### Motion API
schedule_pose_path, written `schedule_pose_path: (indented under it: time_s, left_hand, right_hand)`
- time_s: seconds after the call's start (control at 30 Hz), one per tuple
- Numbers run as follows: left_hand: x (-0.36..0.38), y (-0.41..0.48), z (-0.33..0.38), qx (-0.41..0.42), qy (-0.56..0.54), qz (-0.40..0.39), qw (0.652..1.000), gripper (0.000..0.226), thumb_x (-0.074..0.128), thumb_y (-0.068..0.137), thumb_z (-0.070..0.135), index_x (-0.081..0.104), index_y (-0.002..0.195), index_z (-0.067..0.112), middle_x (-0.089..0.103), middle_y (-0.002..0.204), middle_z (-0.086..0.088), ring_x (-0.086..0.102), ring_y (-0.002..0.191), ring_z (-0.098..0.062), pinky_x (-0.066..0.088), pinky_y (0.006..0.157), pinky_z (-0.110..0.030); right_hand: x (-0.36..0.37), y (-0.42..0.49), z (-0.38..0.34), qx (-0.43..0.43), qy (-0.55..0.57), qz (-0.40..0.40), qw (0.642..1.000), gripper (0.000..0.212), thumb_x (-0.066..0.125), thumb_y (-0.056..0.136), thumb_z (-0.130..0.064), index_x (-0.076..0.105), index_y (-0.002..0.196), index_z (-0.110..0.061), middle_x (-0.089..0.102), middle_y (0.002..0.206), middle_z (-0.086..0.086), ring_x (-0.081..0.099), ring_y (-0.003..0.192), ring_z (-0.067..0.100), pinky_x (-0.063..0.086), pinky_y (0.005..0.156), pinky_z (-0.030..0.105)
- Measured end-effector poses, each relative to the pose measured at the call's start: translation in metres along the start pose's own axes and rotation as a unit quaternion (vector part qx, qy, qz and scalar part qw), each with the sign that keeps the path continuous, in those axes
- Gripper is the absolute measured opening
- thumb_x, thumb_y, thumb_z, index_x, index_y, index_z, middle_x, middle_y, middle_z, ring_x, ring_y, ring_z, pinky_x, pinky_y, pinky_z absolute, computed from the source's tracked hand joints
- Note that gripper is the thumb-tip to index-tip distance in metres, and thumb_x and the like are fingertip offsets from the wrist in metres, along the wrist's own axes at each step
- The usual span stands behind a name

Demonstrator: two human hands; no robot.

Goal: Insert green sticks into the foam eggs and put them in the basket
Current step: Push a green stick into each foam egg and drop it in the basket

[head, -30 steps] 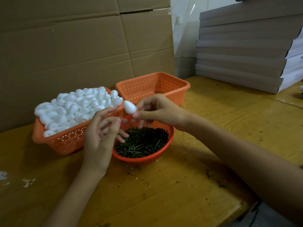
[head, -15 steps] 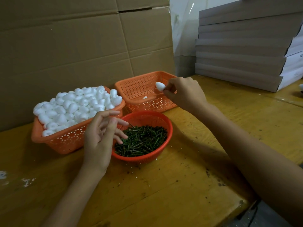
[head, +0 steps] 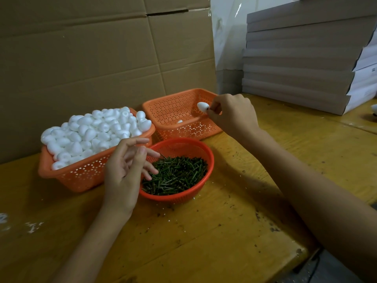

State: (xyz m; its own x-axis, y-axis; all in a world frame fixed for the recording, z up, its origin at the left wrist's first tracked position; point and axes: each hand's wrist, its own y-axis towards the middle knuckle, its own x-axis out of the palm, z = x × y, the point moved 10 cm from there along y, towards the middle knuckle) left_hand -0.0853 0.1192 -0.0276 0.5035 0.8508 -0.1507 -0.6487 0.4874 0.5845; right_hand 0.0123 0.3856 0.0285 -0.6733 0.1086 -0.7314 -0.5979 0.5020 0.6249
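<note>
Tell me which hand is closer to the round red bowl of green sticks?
Left. The left hand hovers over the round red plastic bowl, fingers above the green sticks. The right hand is farther back, over the emptier orange plastic basket, pinching a white foam egg.

Nothing legible shows: the only trace of print is a small dark mark on the white side of one stacked flat box (head: 365, 72), too small and blurred to read.
</note>
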Motion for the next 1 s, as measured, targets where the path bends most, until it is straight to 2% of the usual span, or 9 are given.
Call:
schedule_pose_path:
  time_s: [0.17, 0.47, 0.53, 0.63, 0.73, 0.8, 0.87, 0.93, 1.0]
  left_hand:
    - [0.0, 0.0, -0.001, 0.0, -0.004, 0.001, 1.0, 0.018, 0.053, 0.104, 0.03, 0.065, 0.117, 0.023, 0.078, 0.099, -0.004, 0.071, 0.067, -0.026, 0.057, 0.056, -0.027]
    - [0.0, -0.001, 0.0, -0.004, -0.001, -0.001, 1.0, 0.025, 0.055, 0.101, 0.037, 0.065, 0.118, 0.021, 0.078, 0.098, -0.004, 0.071, 0.067, -0.026, 0.057, 0.056, -0.028]
    - [-0.001, -0.001, 0.0, -0.003, 0.001, 0.001, 1.0, 0.021, 0.055, 0.102, 0.033, 0.065, 0.117, 0.022, 0.078, 0.098, -0.004, 0.071, 0.068, -0.026, 0.057, 0.056, -0.027]
    - [-0.002, -0.001, -0.001, 0.001, 0.003, 0.01, 1.0, 0.018, 0.055, 0.103, 0.029, 0.065, 0.116, 0.022, 0.077, 0.098, -0.004, 0.074, 0.078, -0.025, 0.059, 0.061, -0.028]
    - [-0.012, 0.0, 0.001, 0.024, 0.061, 0.032, 0.997, 0.02, 0.056, 0.103, 0.036, 0.066, 0.114, 0.023, 0.076, 0.106, 0.002, 0.073, 0.099, -0.016, 0.06, 0.078, -0.029]
    - [-0.031, 0.002, 0.007, 0.055, 0.173, 0.084, 0.98, 0.022, 0.055, 0.103, 0.04, 0.066, 0.115, 0.025, 0.072, 0.117, 0.001, 0.065, 0.108, -0.005, 0.052, 0.092, -0.024]
    - [-0.052, 0.003, 0.021, 0.108, 0.309, 0.145, 0.934, 0.024, 0.054, 0.104, 0.035, 0.066, 0.116, 0.017, 0.068, 0.12, -0.005, 0.057, 0.112, -0.013, 0.043, 0.094, -0.022]
    - [-0.065, 0.004, 0.029, 0.142, 0.422, 0.167, 0.88, 0.026, 0.054, 0.106, 0.029, 0.068, 0.118, 0.011, 0.068, 0.118, -0.013, 0.054, 0.116, -0.032, 0.042, 0.095, -0.039]
    - [-0.076, 0.008, 0.021, 0.116, 0.513, 0.149, 0.837, 0.03, 0.053, 0.108, 0.03, 0.071, 0.122, 0.011, 0.067, 0.124, -0.018, 0.051, 0.12, -0.042, 0.042, 0.098, -0.054]
  right_hand:
    - [-0.001, -0.001, -0.001, -0.004, 0.0, 0.002, 1.0, 0.032, 0.062, 0.103, -0.043, 0.077, 0.111, -0.016, 0.077, 0.096, 0.004, 0.071, 0.081, 0.023, 0.061, 0.072, 0.043]
    - [-0.002, 0.0, -0.002, -0.01, -0.012, -0.002, 1.0, 0.025, 0.063, 0.102, -0.038, 0.074, 0.11, -0.017, 0.076, 0.096, 0.002, 0.07, 0.082, 0.022, 0.06, 0.074, 0.041]
    - [-0.001, 0.0, -0.002, -0.01, -0.015, -0.003, 1.0, 0.023, 0.061, 0.103, -0.034, 0.074, 0.108, -0.016, 0.076, 0.097, 0.002, 0.071, 0.083, 0.022, 0.061, 0.075, 0.041]
    - [-0.002, 0.001, -0.002, -0.013, -0.014, -0.002, 1.0, 0.02, 0.06, 0.103, -0.029, 0.073, 0.109, -0.015, 0.076, 0.098, 0.002, 0.072, 0.085, 0.023, 0.061, 0.078, 0.04]
    - [-0.007, 0.0, -0.003, -0.012, 0.013, 0.018, 1.0, 0.02, 0.06, 0.102, -0.029, 0.072, 0.113, -0.016, 0.077, 0.1, 0.001, 0.073, 0.089, 0.023, 0.061, 0.08, 0.041]
    - [-0.013, 0.0, -0.007, -0.02, 0.033, 0.041, 0.998, 0.021, 0.06, 0.103, -0.029, 0.071, 0.115, -0.015, 0.078, 0.101, 0.0, 0.073, 0.09, 0.022, 0.061, 0.079, 0.041]
    - [-0.017, -0.001, -0.011, -0.032, 0.047, 0.062, 0.996, 0.021, 0.061, 0.102, -0.029, 0.07, 0.114, -0.015, 0.078, 0.1, 0.0, 0.074, 0.088, 0.02, 0.061, 0.077, 0.041]
    - [-0.018, -0.003, -0.015, -0.04, 0.054, 0.069, 0.995, 0.021, 0.061, 0.102, -0.031, 0.07, 0.114, -0.015, 0.077, 0.097, -0.001, 0.073, 0.085, 0.02, 0.061, 0.075, 0.042]
    - [-0.017, -0.004, -0.017, -0.04, 0.055, 0.065, 0.996, 0.022, 0.061, 0.101, -0.032, 0.069, 0.114, -0.017, 0.077, 0.096, -0.002, 0.073, 0.085, 0.021, 0.061, 0.075, 0.042]
